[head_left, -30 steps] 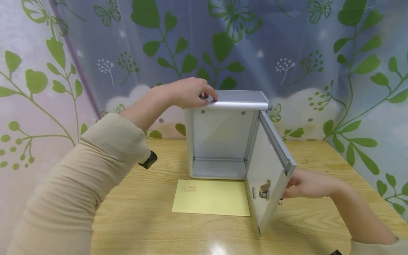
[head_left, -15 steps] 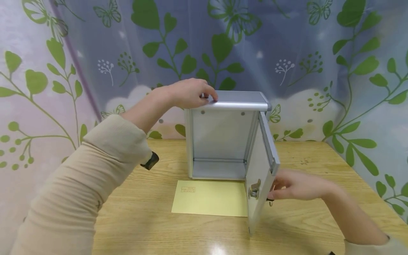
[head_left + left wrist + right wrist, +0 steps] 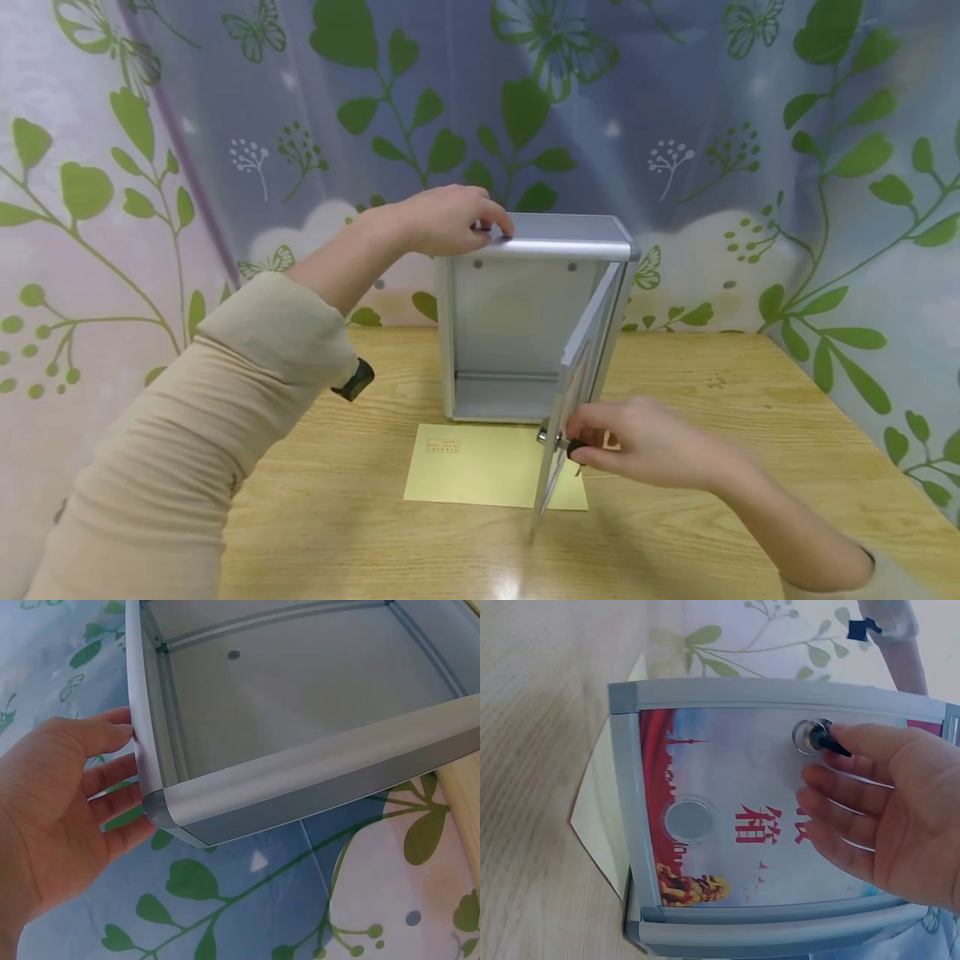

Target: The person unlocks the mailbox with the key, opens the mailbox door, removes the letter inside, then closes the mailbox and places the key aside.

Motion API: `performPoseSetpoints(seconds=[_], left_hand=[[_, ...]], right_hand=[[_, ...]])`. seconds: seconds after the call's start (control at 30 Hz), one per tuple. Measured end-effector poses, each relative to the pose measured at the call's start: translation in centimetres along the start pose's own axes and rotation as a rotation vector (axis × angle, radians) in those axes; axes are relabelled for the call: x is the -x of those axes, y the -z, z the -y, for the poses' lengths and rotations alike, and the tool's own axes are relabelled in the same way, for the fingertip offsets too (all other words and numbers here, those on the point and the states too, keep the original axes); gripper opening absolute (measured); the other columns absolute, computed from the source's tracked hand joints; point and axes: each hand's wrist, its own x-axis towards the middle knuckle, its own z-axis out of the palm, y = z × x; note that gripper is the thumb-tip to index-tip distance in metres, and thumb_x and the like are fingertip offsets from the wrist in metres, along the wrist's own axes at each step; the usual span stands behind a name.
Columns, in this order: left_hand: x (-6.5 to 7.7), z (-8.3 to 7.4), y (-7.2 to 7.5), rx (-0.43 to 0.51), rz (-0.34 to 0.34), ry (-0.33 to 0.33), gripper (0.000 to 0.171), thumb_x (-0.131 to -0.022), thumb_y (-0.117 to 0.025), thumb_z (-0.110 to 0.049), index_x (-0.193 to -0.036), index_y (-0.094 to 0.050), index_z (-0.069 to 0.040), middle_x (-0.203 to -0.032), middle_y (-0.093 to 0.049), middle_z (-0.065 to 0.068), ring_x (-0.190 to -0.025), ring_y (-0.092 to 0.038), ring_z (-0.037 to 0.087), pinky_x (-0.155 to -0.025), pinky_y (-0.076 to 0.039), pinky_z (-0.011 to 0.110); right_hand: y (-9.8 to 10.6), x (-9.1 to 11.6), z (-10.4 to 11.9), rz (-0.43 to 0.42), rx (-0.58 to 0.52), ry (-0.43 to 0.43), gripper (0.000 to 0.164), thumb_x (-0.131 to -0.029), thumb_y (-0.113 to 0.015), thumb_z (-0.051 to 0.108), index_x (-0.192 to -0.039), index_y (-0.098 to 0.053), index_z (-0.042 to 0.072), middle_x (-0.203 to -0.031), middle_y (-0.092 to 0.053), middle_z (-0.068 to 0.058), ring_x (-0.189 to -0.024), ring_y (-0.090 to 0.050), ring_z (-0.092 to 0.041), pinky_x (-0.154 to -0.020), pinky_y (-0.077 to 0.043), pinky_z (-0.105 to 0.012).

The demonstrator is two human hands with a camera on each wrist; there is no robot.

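A silver-framed metal mailbox (image 3: 525, 317) stands on the table, its front door (image 3: 769, 772) ajar and hinged on the right. My left hand (image 3: 446, 218) rests on the top left of the mailbox; in the left wrist view the thumb is at the rim and the fingers touch the top panel. With thumb and fingertips, my right hand (image 3: 645, 446) pinches a black-headed key (image 3: 577, 448) sitting in the door's lock. A key ring (image 3: 802, 738) hangs at it. The lock's inner metal part (image 3: 546, 435) shows past the door's edge.
A yellow envelope (image 3: 472, 467) lies flat on the wooden table (image 3: 360, 517) in front of the mailbox, partly hidden by the door. Behind stands a curtain (image 3: 645, 108) printed with leaves and butterflies.
My right hand has swung the door leftward toward the mailbox's opening, holding the key in its lock. The left hand has stayed on top, and the envelope has not moved.
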Motion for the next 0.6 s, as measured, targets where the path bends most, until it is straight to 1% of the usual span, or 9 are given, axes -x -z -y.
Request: performPoseSetpoints(seconds=[0.17, 0.3, 0.4, 0.43, 0.5, 0.6], left_hand=[[-0.1, 0.1, -0.1, 0.002, 0.001, -0.001, 0.034, -0.096, -0.042, -0.011, -0.126, -0.057, -0.015, -0.116, -0.051, 0.008, -0.103, -0.046, 0.021, -0.087, -0.039, 0.035], [-0.1, 0.1, -0.2, 0.009, -0.002, 0.0, 0.034, -0.096, -0.042, -0.011, -0.126, -0.057, -0.015, -0.116, -0.051, 0.008, -0.103, -0.047, 0.021, -0.087, -0.039, 0.035], [-0.1, 0.1, -0.2, 0.007, -0.006, -0.003, 0.034, -0.096, -0.042, -0.01, -0.126, -0.057, -0.015, -0.115, -0.051, 0.008, -0.103, -0.047, 0.021, -0.087, -0.039, 0.035], [-0.1, 0.1, -0.2, 0.001, -0.008, -0.004, 0.034, -0.096, -0.042, -0.01, -0.125, -0.057, -0.015, -0.115, -0.051, 0.008, -0.103, -0.047, 0.021, -0.088, -0.039, 0.035], [-0.1, 0.1, -0.2, -0.005, -0.01, 0.0, 0.034, -0.096, -0.042, -0.011, -0.125, -0.058, -0.015, -0.115, -0.051, 0.008, -0.104, -0.047, 0.021, -0.088, -0.039, 0.035], [-0.1, 0.0, -0.1, -0.015, -0.011, 0.008, 0.034, -0.096, -0.042, -0.011, -0.126, -0.057, -0.016, -0.116, -0.051, 0.008, -0.104, -0.047, 0.021, -0.088, -0.039, 0.035]], right_hand=[[-0.6, -0.5, 0.2, -0.054, 0.076, 0.001, 0.005, -0.089, -0.063, 0.024, -0.088, -0.062, 0.019, -0.078, -0.06, 0.017, -0.068, -0.054, 0.003, -0.058, -0.046, -0.02], [-1.0, -0.9, 0.3, -0.086, 0.133, -0.008, 0.01, -0.088, -0.064, 0.026, -0.091, -0.061, 0.017, -0.076, -0.058, 0.015, -0.067, -0.053, 0.003, -0.058, -0.045, -0.019], [-1.5, -1.3, 0.3, -0.151, 0.232, 0.018, 0.018, -0.085, -0.067, 0.029, -0.096, -0.061, 0.015, -0.076, -0.059, 0.012, -0.066, -0.055, 0.001, -0.055, -0.044, -0.018], [-1.7, -1.5, 0.2, -0.182, 0.267, 0.038, 0.021, -0.084, -0.068, 0.029, -0.097, -0.06, 0.015, -0.076, -0.06, 0.011, -0.065, -0.055, 0.0, -0.053, -0.043, -0.017], [-2.2, -1.9, 0.0, -0.261, 0.34, 0.107, 0.027, -0.08, -0.071, 0.031, -0.099, -0.059, 0.014, -0.076, -0.062, 0.009, -0.063, -0.057, -0.001, -0.049, -0.04, -0.015], [-2.8, -2.7, -0.4, -0.379, 0.416, 0.253, 0.03, -0.077, -0.073, 0.029, -0.098, -0.059, 0.013, -0.08, -0.065, 0.006, -0.06, -0.058, -0.003, -0.042, -0.032, -0.011]])
